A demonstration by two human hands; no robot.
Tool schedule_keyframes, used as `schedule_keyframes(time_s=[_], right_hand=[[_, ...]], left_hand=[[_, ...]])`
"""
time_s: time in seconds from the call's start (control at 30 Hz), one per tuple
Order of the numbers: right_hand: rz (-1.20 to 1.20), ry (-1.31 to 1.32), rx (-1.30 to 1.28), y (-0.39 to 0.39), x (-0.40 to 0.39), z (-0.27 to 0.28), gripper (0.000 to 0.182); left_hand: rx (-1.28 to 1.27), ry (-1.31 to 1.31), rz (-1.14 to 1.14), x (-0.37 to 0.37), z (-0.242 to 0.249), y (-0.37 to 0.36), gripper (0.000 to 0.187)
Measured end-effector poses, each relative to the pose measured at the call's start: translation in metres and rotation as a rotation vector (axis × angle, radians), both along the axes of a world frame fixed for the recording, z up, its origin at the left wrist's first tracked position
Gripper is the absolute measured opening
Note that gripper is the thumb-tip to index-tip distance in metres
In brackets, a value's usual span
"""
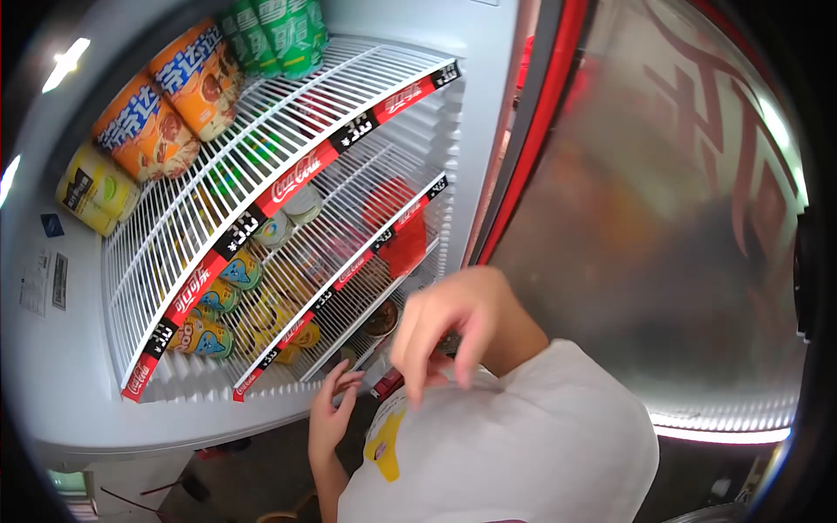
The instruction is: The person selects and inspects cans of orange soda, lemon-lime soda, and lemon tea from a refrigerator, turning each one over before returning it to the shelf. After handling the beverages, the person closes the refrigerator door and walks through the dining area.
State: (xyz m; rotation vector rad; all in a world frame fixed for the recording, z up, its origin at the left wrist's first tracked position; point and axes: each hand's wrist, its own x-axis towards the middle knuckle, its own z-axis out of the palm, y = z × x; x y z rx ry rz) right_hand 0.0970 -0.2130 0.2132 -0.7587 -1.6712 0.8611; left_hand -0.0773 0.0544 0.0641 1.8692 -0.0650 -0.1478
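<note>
My right hand [453, 327] hangs in front of the open drinks fridge, its fingers loosely bent and the thumb apart, with nothing seen in it. Lower and to the left, my left hand [334, 405] is raised near the bottom front of the fridge, fingers apart and empty. Behind the hands are wire shelves [349, 61] with red Coca-Cola label strips [296, 180]. On the top shelf stand orange snack buckets [146, 129], green bottles [288, 35] and yellow cans [98, 189]. Yellow cans with blue figures [202, 336] stand on the shelf below.
The glass fridge door [663, 209] with its red frame stands open at the right. A red item [403, 244] and pale-lidded containers [302, 205] lie deeper on the lower shelves. The white fridge wall [78, 349] borders the left.
</note>
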Motion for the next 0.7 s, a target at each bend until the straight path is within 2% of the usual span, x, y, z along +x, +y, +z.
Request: schedule_keyframes(time_s=[0.03, 0.07, 0.1, 0.13, 0.17, 0.2, 0.23, 0.27, 0.3, 0.33, 0.4, 0.43, 0.5, 0.53, 0.6, 0.63, 0.67, 0.7], right_hand=[[0.091, 0.076, -0.144, 0.010, -0.001, -0.041, 0.026], [0.027, 0.213, -0.456, 0.016, -0.007, -0.090, 0.028], [-0.207, 0.274, -0.704, 0.023, -0.016, -0.103, 0.029], [-0.547, 0.103, -0.757, 0.030, -0.023, -0.135, 0.030], [-0.825, -0.130, -0.709, 0.033, -0.026, -0.173, 0.031], [-0.955, -0.329, -0.732, 0.034, -0.025, -0.189, 0.031], [-0.996, -0.326, -0.623, 0.033, -0.018, -0.205, 0.028], [-1.024, -0.219, -0.663, 0.035, -0.012, -0.197, 0.025], [-1.081, -0.081, -0.617, 0.039, -0.006, -0.199, 0.025], [-1.154, -0.072, -0.579, 0.044, 0.002, -0.193, 0.030], [-1.352, -0.267, -0.603, 0.059, 0.012, -0.179, 0.035], [-1.330, -0.268, -0.593, 0.070, 0.020, -0.182, 0.035], [-1.344, -0.399, -0.644, 0.093, 0.039, -0.199, 0.040], [-1.334, -0.408, -0.633, 0.104, 0.043, -0.205, 0.040], [-1.551, -0.488, -0.298, 0.129, 0.053, -0.220, 0.049], [-1.559, -0.777, -0.192, 0.144, 0.082, -0.264, 0.060], [-1.550, -1.047, -0.213, 0.148, 0.089, -0.268, 0.065], [-1.562, -0.977, -0.138, 0.153, 0.097, -0.285, 0.065]], left_hand=[[-0.080, 0.049, 0.032, -0.002, -0.021, 0.002, 0.049], [-0.159, 0.104, 0.062, -0.004, -0.039, 0.004, 0.050], [-0.182, 0.145, 0.084, -0.005, -0.048, 0.004, 0.051], [-0.240, 0.206, 0.143, -0.006, -0.058, 0.006, 0.053], [-0.160, 0.128, 0.133, -0.004, -0.056, 0.006, 0.055], [-0.087, 0.103, 0.158, -0.002, -0.063, 0.010, 0.057], [-0.074, 0.112, 0.223, 0.002, -0.066, 0.011, 0.059], [0.040, 0.030, 0.187, 0.009, -0.071, 0.016, 0.061], [0.041, -0.036, 0.231, 0.017, -0.069, 0.015, 0.062], [0.054, -0.037, 0.265, 0.024, -0.071, 0.015, 0.062], [0.143, -0.047, 0.299, 0.038, -0.076, 0.016, 0.065], [0.150, -0.047, 0.322, 0.045, -0.070, 0.014, 0.065], [0.454, -0.152, 0.323, 0.059, -0.058, 0.008, 0.069], [0.456, -0.157, 0.338, 0.062, -0.052, 0.004, 0.069], [0.358, -0.088, 0.302, 0.069, -0.040, -0.002, 0.071], [0.359, -0.205, 0.306, 0.070, -0.055, -0.002, 0.073], [0.360, -0.142, 0.282, 0.071, -0.053, -0.004, 0.074], [0.375, -0.141, 0.255, 0.071, -0.052, -0.005, 0.074]])
